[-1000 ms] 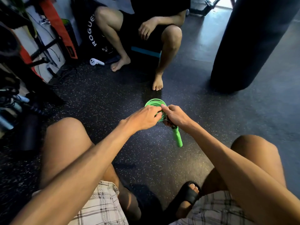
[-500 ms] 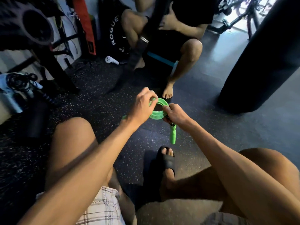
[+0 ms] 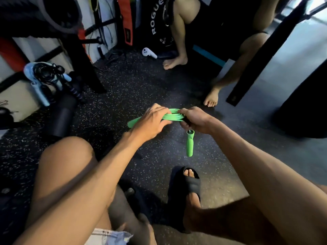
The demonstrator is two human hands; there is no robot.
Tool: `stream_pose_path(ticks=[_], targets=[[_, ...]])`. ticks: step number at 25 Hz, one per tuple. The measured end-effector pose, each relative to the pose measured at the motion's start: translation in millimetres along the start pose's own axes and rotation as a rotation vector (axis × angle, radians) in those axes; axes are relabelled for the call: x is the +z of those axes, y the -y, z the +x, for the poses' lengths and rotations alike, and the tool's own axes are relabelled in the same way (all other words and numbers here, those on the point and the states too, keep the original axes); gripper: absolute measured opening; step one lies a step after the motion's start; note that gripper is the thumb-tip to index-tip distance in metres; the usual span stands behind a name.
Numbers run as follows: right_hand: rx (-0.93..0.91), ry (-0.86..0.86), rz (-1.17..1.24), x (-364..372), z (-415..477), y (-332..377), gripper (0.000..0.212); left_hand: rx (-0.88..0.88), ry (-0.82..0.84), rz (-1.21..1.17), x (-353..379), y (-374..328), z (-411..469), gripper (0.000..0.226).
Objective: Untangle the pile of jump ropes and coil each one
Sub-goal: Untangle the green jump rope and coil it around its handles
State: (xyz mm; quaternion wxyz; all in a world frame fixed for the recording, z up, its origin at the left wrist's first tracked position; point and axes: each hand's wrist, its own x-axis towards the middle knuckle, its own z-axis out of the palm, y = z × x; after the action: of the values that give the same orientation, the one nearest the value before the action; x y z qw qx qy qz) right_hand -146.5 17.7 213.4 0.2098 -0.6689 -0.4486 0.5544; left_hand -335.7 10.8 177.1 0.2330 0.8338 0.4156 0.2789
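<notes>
Floor [image 3: 141, 89]: dark speckled rubber, filling the whole view under you.

Punching bag [image 3: 304, 106]: dark and bulky, at the far right edge.

Seated person: opposite you at the far side, only legs showing, with one bare foot [image 3: 174, 62] by the far centre and the other nearer and to the right.

Weight plate [image 3: 155, 20]: black with white "ROGUE" lettering, upright at the far side, just left of that person's leg.

Foam roller [image 3: 61, 115]: black, lying on the floor at the left.

Sandal [image 3: 187, 188]: a black slide on your foot, near centre, toes showing.

Blue-handled rope [image 3: 46, 76]: black cord bundled with light blue handles, at the far left above the roller.

Left hand [image 3: 152, 122]: yours, at the centre, its fingers curled over the left part of the green jump rope [image 3: 172, 117] and gripping it.

Right hand [image 3: 194, 119]: yours, its fingers clamped round the right end of the same coil.

Green jump rope: coiled in several loops and seen nearly edge-on, held off the floor between your two hands, in front of your knees.

Hanging handle [image 3: 190, 145]: green, dangling straight down below your right hand. A second green handle [image 3: 133, 122] sticks out to the left of your left hand.

White controller [image 3: 148, 53]: small, on the floor at the foot of the weight plate.
</notes>
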Motion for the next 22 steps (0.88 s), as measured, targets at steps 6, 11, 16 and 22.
stream_pose_path(ticks=[6, 11, 16, 22], targets=[[-0.206, -0.08, -0.225, 42, 84, 27, 0.046, -0.277, -0.037, -0.152, -6, 71, 23, 0.014], [-0.406, 0.054, -0.467, 65, 163, 49, 0.051, -0.515, -0.004, -0.252, -19, 131, 46, 0.031], [-0.591, 0.257, -0.579, 91, 226, 65, 0.048, -0.596, 0.042, -0.276, -41, 186, 50, 0.028], [-0.769, 0.437, -0.577, 160, 280, 81, 0.04, -0.75, -0.212, -0.401, -64, 237, 11, 0.032]])
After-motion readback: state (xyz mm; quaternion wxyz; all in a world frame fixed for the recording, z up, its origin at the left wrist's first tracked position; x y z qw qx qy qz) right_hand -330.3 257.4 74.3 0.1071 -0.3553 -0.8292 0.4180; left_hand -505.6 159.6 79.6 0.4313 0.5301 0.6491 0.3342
